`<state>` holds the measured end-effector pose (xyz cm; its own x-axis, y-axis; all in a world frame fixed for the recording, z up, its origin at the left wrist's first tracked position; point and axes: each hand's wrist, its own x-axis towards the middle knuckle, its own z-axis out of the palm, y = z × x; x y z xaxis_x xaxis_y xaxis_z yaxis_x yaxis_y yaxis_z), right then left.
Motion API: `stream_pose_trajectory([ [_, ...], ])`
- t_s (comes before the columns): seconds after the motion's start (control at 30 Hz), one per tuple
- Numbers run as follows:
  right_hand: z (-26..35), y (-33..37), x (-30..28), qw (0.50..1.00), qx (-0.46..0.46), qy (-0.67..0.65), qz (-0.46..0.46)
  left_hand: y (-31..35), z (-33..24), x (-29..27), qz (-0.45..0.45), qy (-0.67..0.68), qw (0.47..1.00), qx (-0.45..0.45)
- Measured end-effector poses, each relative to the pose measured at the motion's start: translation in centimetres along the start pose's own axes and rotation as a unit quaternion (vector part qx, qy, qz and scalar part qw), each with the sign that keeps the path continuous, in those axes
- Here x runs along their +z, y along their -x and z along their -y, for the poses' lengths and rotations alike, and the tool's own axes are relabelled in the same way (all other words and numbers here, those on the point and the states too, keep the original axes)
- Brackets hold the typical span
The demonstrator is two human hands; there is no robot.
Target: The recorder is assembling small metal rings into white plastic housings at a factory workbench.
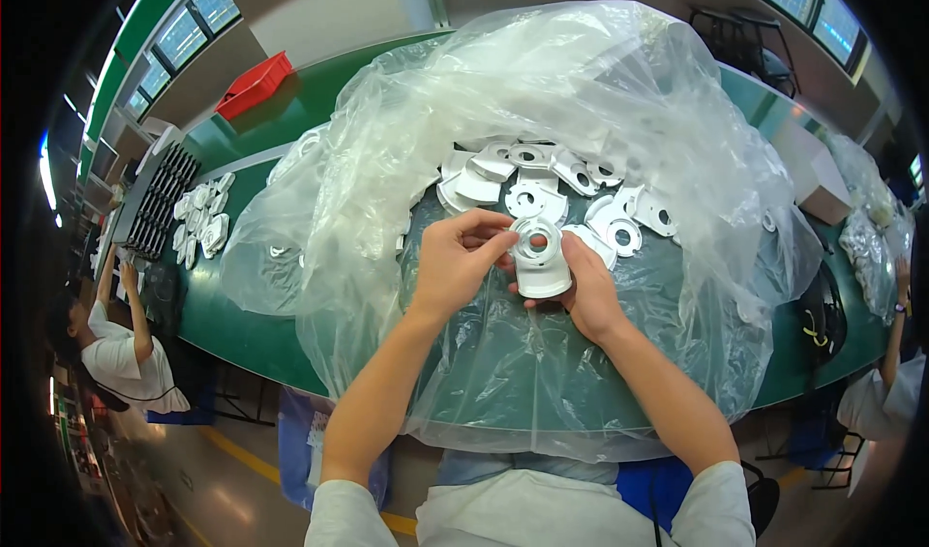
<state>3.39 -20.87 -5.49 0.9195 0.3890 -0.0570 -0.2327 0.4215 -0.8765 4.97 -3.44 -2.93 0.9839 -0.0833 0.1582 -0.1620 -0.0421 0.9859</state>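
Observation:
Between my two hands, above the near side of a pile, is a white plastic housing (543,278) with a round ring-shaped opening at its top and a curved lower body. My right hand (586,291) wraps its right side and underside. At the ring's left edge, the thumb and fingers of my left hand (463,259) are pinched together; whether a small piece sits between them is too small to make out. Just beyond lie several similar white housings (535,202), heaped inside a large clear plastic bag (387,141) spread open on the green table (382,351).
A red bin (254,85) stands at the far left. On the left side are a black slotted rack (160,199) and loose white parts (201,220), with a co-worker (131,349) beside them. A cardboard box (811,172) sits at right, near another person (885,392).

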Motion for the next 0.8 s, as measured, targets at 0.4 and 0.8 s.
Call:
stream_pose_trajectory([
  [0.4,-0.2,0.24,0.17,0.997,-0.02,0.076,-0.004,0.65,0.51,0.74,-0.023,-0.055,0.998,0.031],
  [0.8,0.08,0.27,0.31,0.996,-0.024,0.089,-0.006,0.42,0.5,0.2,-0.001,-0.043,0.998,0.043],
])
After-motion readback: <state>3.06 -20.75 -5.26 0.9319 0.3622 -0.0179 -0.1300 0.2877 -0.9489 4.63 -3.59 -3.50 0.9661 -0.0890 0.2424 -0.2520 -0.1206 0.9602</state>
